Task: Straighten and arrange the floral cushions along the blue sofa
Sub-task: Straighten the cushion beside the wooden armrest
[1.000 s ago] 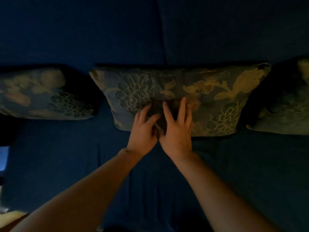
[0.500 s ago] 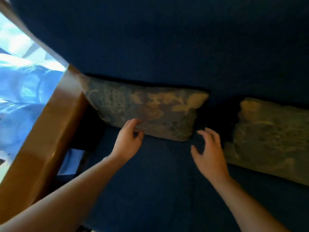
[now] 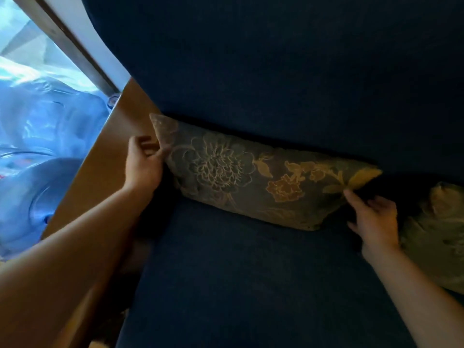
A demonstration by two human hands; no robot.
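Bright window light washes the far left, beyond a wooden armrest (image 3: pixel 105 156), while the blue sofa (image 3: pixel 251 285) lies in deep shade. We have both hands on the floral cushion (image 3: pixel 263 179) now: half a second ago our left hand rested at its lower edge and our right hovered short of it, and before that we were pressing the middle cushion. Our left hand (image 3: pixel 144 163) closes on the cushion's left end, thumb in front and fingers tucked behind, squeezed between cushion and armrest. To the right of that grip the cushion leans against the backrest, tilted, its right end lower. Our right hand (image 3: pixel 374 219) pinches the lower right corner with thumb and forefinger, the other fingers loose. We judge we are about to square this end cushion. Further right, a second cushion (image 3: pixel 437 237) is cut off by the frame; the fingers behind the fabric are hidden, and the shadow between the cushions swallows detail.
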